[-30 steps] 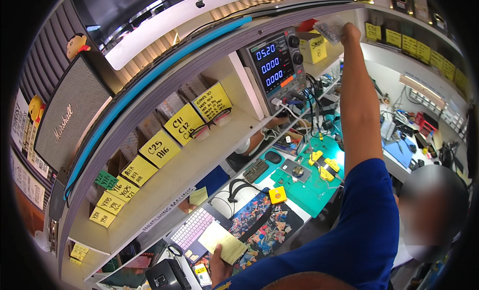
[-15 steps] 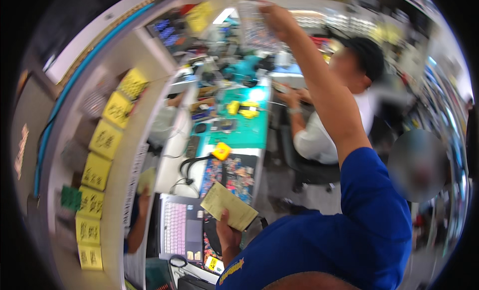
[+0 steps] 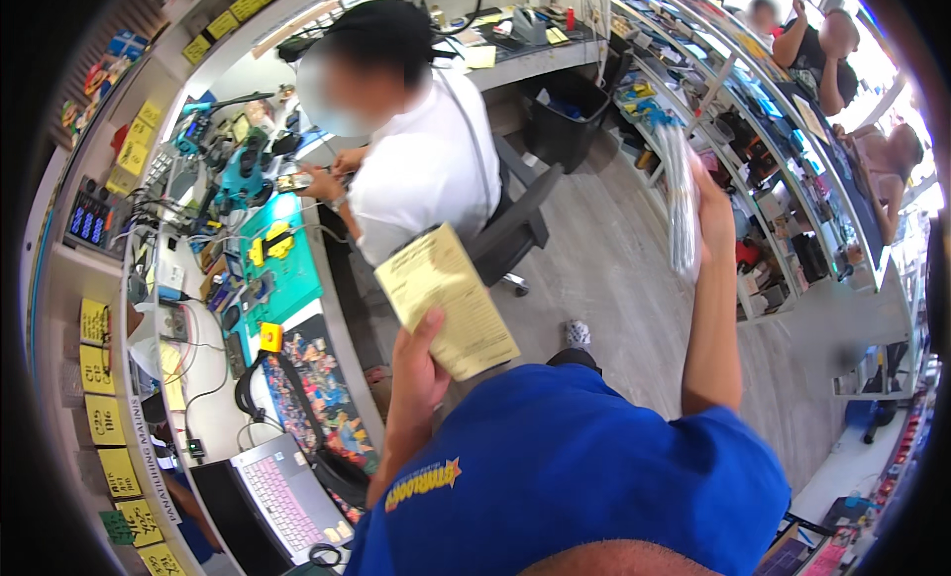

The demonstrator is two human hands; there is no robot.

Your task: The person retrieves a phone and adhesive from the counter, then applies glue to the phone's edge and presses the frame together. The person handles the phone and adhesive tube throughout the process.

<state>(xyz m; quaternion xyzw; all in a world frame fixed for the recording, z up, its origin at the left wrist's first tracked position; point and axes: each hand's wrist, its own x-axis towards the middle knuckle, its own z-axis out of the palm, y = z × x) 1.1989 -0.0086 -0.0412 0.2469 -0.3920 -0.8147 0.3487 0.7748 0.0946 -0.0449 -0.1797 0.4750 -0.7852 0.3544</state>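
In front of my chest, my left hand [image 3: 421, 363] pinches a yellow printed paper slip [image 3: 446, 304] with its thumb on the face. A thin dark edge shows behind the slip; what it belongs to is hidden. Out to the right, my raised right hand [image 3: 715, 214] is closed around a long, narrow bundle of clear plastic [image 3: 680, 205], which looks like a stack of clear plastic bags. The bundle stands nearly upright, and blur hides its details.
A seated co-worker in a white shirt [image 3: 431, 160] works at the bench with a green mat [image 3: 287, 279]. A laptop [image 3: 287, 497] lies at lower left. Crowded shelves [image 3: 733, 130] line the right, beyond a black bin [image 3: 565, 115]. Several people appear past them.
My view has swung right. My right arm, raised toward the far shelf before, has come down to the right with the clear plastic bundle. The yellow slip stays in my left hand.
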